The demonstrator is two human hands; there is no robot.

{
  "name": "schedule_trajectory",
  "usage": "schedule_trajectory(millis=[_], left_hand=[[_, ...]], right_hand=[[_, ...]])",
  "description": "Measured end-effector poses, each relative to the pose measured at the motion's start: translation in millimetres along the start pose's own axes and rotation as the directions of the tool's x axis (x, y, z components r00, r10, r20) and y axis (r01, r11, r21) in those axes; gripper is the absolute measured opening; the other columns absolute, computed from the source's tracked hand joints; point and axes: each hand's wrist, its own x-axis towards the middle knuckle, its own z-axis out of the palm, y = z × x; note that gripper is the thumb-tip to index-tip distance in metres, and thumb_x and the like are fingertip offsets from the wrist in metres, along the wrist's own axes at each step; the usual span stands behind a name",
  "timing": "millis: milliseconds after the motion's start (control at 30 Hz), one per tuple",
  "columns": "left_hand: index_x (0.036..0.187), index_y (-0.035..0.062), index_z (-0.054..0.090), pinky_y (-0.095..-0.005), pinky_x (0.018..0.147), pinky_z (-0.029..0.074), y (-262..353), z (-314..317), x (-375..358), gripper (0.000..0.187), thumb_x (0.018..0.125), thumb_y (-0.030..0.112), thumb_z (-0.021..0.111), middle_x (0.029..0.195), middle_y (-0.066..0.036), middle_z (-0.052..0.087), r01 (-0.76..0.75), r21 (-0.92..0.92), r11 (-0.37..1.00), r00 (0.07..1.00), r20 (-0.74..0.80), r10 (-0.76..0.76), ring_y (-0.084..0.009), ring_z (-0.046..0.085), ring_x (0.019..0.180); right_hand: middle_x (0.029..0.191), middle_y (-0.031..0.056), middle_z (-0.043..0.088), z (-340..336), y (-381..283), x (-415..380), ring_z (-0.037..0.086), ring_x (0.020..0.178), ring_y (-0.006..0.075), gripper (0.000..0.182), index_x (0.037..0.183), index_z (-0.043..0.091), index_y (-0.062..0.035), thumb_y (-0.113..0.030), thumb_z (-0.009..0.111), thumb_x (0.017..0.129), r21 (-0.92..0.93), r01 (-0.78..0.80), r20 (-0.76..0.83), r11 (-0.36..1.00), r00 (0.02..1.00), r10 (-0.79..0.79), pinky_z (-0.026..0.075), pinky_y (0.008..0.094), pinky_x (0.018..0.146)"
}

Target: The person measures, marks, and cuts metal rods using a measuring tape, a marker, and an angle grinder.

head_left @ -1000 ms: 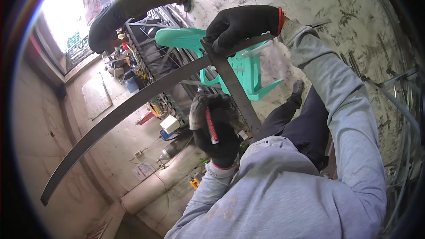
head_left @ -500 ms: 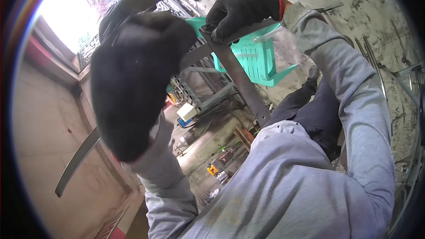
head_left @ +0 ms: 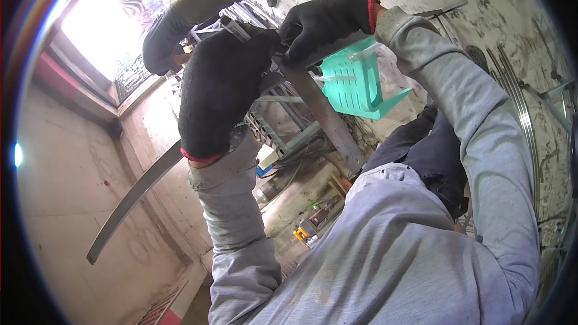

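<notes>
My left hand (head_left: pixel 223 87), in a black glove with a red cuff, is closed close beside my right hand. A small grey rectangular piece (head_left: pixel 235 28) sticks up at its far side; its kind I cannot make out. My right hand (head_left: pixel 322 24), gloved the same way, has its fingers wrapped over a flat dark metal bar (head_left: pixel 334 48) at a corner joint. From that joint a wider metal bar (head_left: pixel 325 117) runs toward my body. Another long metal bar (head_left: pixel 135 198) passes behind my left hand and extends to the lower left. The gloves hide most of the joint.
A turquoise plastic stool (head_left: pixel 355 87) lies beyond the bars. Below are a metal rack (head_left: pixel 295 138) and a yellow-and-grey tool (head_left: pixel 304 232) on the floor. Long metal rods (head_left: pixel 518 114) stand at right. Another person (head_left: pixel 162 36) is at the upper left.
My left hand, blurred and nearer the camera before, has moved right and away, beside my right hand. The grey piece now shows. My right hand stays on the bar, and the view has shifted slightly.
</notes>
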Motion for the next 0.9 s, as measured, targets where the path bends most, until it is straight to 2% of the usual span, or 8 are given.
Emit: schedule_trajectory(millis=[233, 333, 533, 633, 733, 800, 833, 900], left_hand=[[0.105, 0.0117, 0.077, -0.0385, 0.060, 0.055, 3, -2, -3, 0.020, 0.085, 0.008, 0.077, 0.080, -0.012, 0.070, 0.105, 0.000, 0.994, 0.994, 0.032, -0.105, -0.0286, 0.072, 0.071], [0.105, 0.0114, 0.077, -0.0387, 0.060, 0.055, 5, -1, -2, 0.020, 0.085, 0.008, 0.078, 0.079, -0.011, 0.070, 0.183, -0.022, 0.983, 0.982, 0.047, -0.182, -0.0284, 0.072, 0.072], [0.107, 0.0120, 0.077, -0.0385, 0.060, 0.055, -5, 1, -3, 0.024, 0.083, 0.012, 0.081, 0.078, -0.010, 0.069, 0.050, 0.028, 0.998, 0.998, 0.033, -0.050, -0.0274, 0.071, 0.070], [0.108, 0.0122, 0.076, -0.0386, 0.059, 0.055, -4, 2, -3, 0.027, 0.082, 0.014, 0.083, 0.076, -0.010, 0.068, 0.019, -0.050, 0.999, 1.000, -0.004, -0.019, -0.0276, 0.071, 0.069], [0.108, 0.0118, 0.076, -0.0393, 0.060, 0.055, -2, 0, -3, 0.027, 0.082, 0.015, 0.083, 0.077, -0.010, 0.068, 0.147, -0.010, 0.989, 0.986, 0.077, -0.145, -0.0277, 0.071, 0.069], [0.108, 0.0122, 0.076, -0.0414, 0.063, 0.057, -5, -2, -3, 0.025, 0.083, 0.013, 0.081, 0.082, -0.012, 0.070, -0.060, 0.178, 0.982, 0.994, 0.100, 0.043, -0.0285, 0.073, 0.076], [0.108, 0.0122, 0.076, -0.0414, 0.063, 0.057, -6, -2, -2, 0.025, 0.083, 0.013, 0.081, 0.082, -0.012, 0.070, -0.057, 0.179, 0.982, 0.994, 0.097, 0.040, -0.0285, 0.073, 0.076], [0.106, 0.0121, 0.075, -0.0424, 0.069, 0.059, -6, -3, -2, 0.023, 0.084, 0.006, 0.076, 0.090, -0.013, 0.073, -0.075, 0.526, 0.847, 0.997, 0.041, 0.063, -0.0300, 0.075, 0.084]], right_hand=[[0.074, -0.0054, 0.059, 2, -6, -5, 0.051, 0.068, 0.0059, 0.029, 0.095, 0.072, -0.0067, -0.035, 0.079, 0.095, 0.070, 0.046, -0.003, 0.996, 0.999, -0.046, 0.043, 0.0315, 0.061], [0.072, -0.0063, 0.059, -2, -6, -3, 0.051, 0.067, 0.0055, 0.028, 0.094, 0.071, -0.0067, -0.034, 0.078, 0.096, 0.023, 0.065, 0.017, 0.998, 0.998, -0.066, 0.042, 0.0306, 0.060], [0.074, -0.0065, 0.061, 0, -8, -5, 0.054, 0.069, 0.0055, 0.027, 0.096, 0.073, -0.0061, -0.033, 0.079, 0.096, 0.102, 0.007, 0.033, 0.995, 0.999, -0.011, 0.045, 0.0310, 0.062], [0.078, -0.0058, 0.065, 7, 0, 1, 0.056, 0.071, 0.0059, 0.027, 0.100, 0.075, -0.0065, -0.032, 0.080, 0.095, 0.122, 0.061, -0.021, 0.991, 0.998, -0.059, 0.046, 0.0311, 0.065], [0.082, -0.0046, 0.069, 5, 3, 4, 0.060, 0.075, 0.0063, 0.027, 0.104, 0.076, -0.0069, -0.032, 0.080, 0.094, 0.079, 0.039, -0.004, 0.996, 0.999, -0.039, 0.049, 0.0302, 0.069], [0.083, -0.0041, 0.069, 3, 0, 2, 0.060, 0.075, 0.0064, 0.027, 0.104, 0.076, -0.0066, -0.031, 0.080, 0.094, 0.058, 0.014, 0.009, 0.998, 1.000, -0.015, 0.049, 0.0299, 0.069], [0.084, -0.0037, 0.069, 2, -1, 1, 0.060, 0.075, 0.0064, 0.027, 0.104, 0.075, -0.0062, -0.031, 0.080, 0.093, 0.037, -0.010, 0.020, 0.999, 1.000, 0.009, 0.050, 0.0296, 0.069], [0.084, -0.0024, 0.070, 5, -3, -1, 0.062, 0.075, 0.0081, 0.031, 0.104, 0.077, -0.0064, -0.036, 0.080, 0.094, 0.076, -0.023, 0.034, 0.997, 0.999, 0.021, 0.051, 0.0307, 0.069]])
